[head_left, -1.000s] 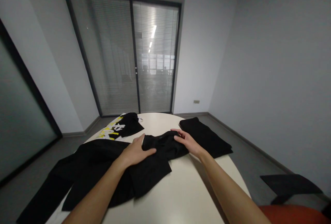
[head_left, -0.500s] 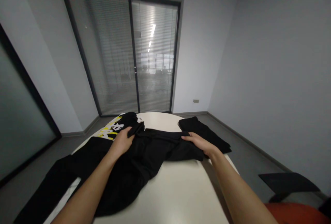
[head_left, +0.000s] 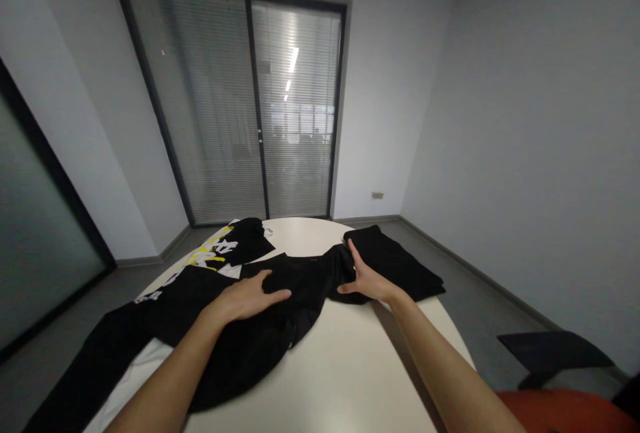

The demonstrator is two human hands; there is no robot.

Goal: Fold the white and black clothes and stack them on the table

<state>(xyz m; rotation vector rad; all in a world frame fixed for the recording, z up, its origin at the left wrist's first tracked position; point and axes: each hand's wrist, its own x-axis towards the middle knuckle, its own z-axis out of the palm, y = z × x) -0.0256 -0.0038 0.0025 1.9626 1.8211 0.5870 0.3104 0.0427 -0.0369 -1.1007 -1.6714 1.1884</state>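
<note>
Black cloth covers most of the left half of the pale round table [head_left: 345, 380]: a large black garment [head_left: 240, 326] lies spread flat, its long parts running off the table's left edge and hanging toward the floor, likely because the top is too small to carry its full length. The left hand [head_left: 245, 300] lies flat on the garment's middle, fingers spread and pressing down, pinching nothing; it seems to pin the cloth in place. The right hand [head_left: 367, 280] stands open against the garment's bunched right end near the right edge, fingers extended and thumb apart, pushing more than gripping; whether any cloth is caught under the palm cannot be told. A folded black piece [head_left: 400, 266] rests at the far right edge, just beside that hand. A printed piece with yellow and white lettering [head_left: 220, 253] lies at the far left edge, half covered, its print unreadable. The garment's kind is hard to make out, black on black.
</note>
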